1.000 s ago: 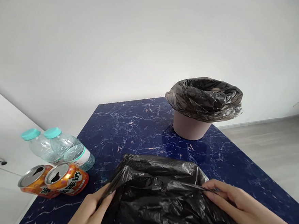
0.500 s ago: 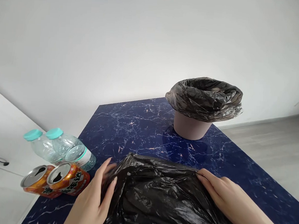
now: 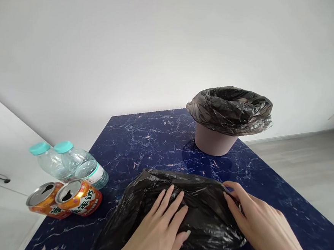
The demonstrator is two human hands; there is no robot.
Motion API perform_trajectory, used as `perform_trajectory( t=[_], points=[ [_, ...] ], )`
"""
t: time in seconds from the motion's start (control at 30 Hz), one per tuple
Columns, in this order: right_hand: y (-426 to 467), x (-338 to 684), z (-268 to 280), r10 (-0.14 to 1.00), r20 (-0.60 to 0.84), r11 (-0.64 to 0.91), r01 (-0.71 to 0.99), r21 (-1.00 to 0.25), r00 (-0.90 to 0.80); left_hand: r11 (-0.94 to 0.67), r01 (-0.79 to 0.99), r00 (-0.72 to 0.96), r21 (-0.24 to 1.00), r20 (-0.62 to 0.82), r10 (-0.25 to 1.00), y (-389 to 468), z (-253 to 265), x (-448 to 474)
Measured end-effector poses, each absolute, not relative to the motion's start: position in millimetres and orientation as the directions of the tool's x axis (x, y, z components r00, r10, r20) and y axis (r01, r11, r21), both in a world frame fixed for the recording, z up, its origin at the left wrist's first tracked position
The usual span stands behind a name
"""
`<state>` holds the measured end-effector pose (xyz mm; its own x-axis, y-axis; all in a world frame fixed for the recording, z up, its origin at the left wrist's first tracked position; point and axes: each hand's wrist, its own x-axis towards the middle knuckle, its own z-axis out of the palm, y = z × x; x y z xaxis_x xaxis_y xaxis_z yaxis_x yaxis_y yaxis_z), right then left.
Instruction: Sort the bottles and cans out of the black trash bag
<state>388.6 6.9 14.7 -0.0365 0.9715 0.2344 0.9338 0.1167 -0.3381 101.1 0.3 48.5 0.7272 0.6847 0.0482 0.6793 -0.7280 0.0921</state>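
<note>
A black plastic garbage bag (image 3: 206,219) lies crumpled on the blue marbled table (image 3: 142,146) near its front. My left hand (image 3: 162,223) rests palm down on top of the bag, fingers spread and holding nothing. At the bag's far right corner, my right hand (image 3: 252,211) has its thumb and index finger on the edge, gripping the plastic. Farther back stands a pinkish trash can (image 3: 214,141), its rim covered by a second black bag (image 3: 230,114) folded over the outside.
On the left side are two orange drink cans (image 3: 79,197) with opened tops. Behind them stand clear plastic bottles (image 3: 79,159), two with turquoise caps. A white cabinet (image 3: 1,205) with a dark handle adjoins the table's left, and a wall (image 3: 149,51) rises behind.
My left hand has moved right from the bag's left edge onto its top. The bag now lies flatter. My right hand stays at the right corner, with its fingers shifted slightly.
</note>
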Motion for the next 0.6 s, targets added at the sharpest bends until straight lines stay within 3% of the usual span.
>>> perform_trajectory(
  t=[0.13,0.27,0.43,0.6],
  points=[
    [-9,359,29,0.796,0.581,0.373,0.894,-0.248,-0.171,-0.71,0.69,0.709,0.144,0.067,0.702,5,47,103],
    [-10,318,16,0.675,0.606,0.599,0.792,-0.118,-0.42,-0.716,0.686,0.714,0.131,0.068,0.697,9,42,108],
    [5,300,-17,0.755,0.542,0.501,0.858,-0.113,-0.37,-0.687,0.72,0.682,0.098,0.083,0.727,17,31,102],
    [14,310,-37,0.835,0.449,0.416,0.899,-0.139,-0.317,-0.581,0.797,0.576,0.167,0.084,0.813,24,18,87]
  ],
)
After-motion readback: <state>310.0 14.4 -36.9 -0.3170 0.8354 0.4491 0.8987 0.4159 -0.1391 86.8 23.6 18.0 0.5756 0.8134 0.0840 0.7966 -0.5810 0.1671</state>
